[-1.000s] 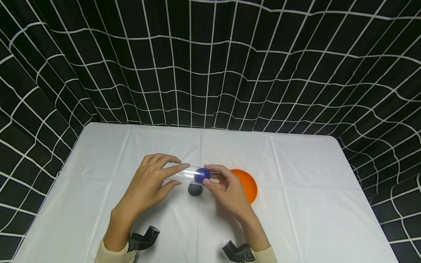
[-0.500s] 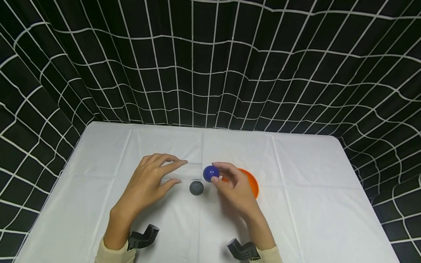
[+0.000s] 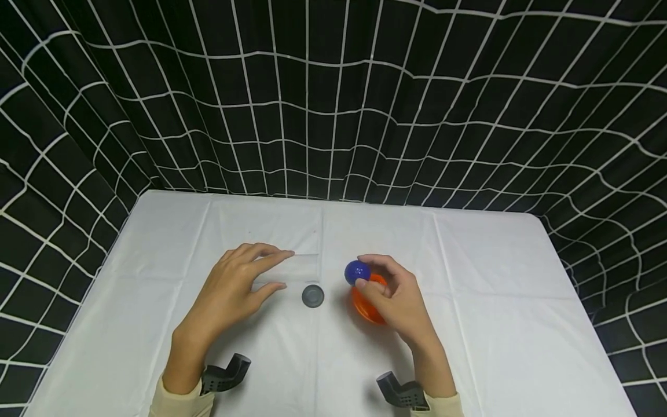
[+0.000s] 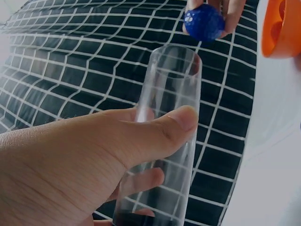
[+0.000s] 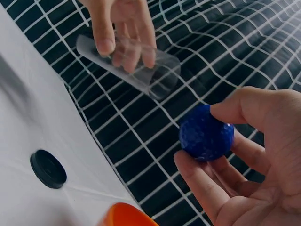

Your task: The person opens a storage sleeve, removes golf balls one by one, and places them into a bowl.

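A clear plastic tube (image 3: 292, 268) lies on its side in my left hand (image 3: 237, 286), its long axis running left to right across the white cloth-covered surface (image 3: 495, 301). Its open mouth points to my right, toward the small dimpled blue ball (image 3: 357, 271). My left grip is clenched around the tube, thumb on the near side and fingers over the far side, and the left wrist view shows the thumb (image 4: 155, 129) pressed across the tube's clear wall (image 4: 164, 141).

The blue ball sits a little apart from the tube's open end, off to the right of it and raised above the surface. My right hand (image 3: 393, 298) pinches the ball between thumb and fingertips; in the right wrist view the ball (image 5: 206, 133) rests against my curled fingers (image 5: 202, 188), so that grip is closed on it.

Directly beneath my right hand is a round orange plastic bowl (image 3: 367, 307), partly hidden by the hand. A small flat black round cap (image 3: 312, 296) lies on the surface between my two hands, just in front of the tube's mouth.

Behind the surface hangs a black curtain with a white grid pattern (image 3: 333, 98).
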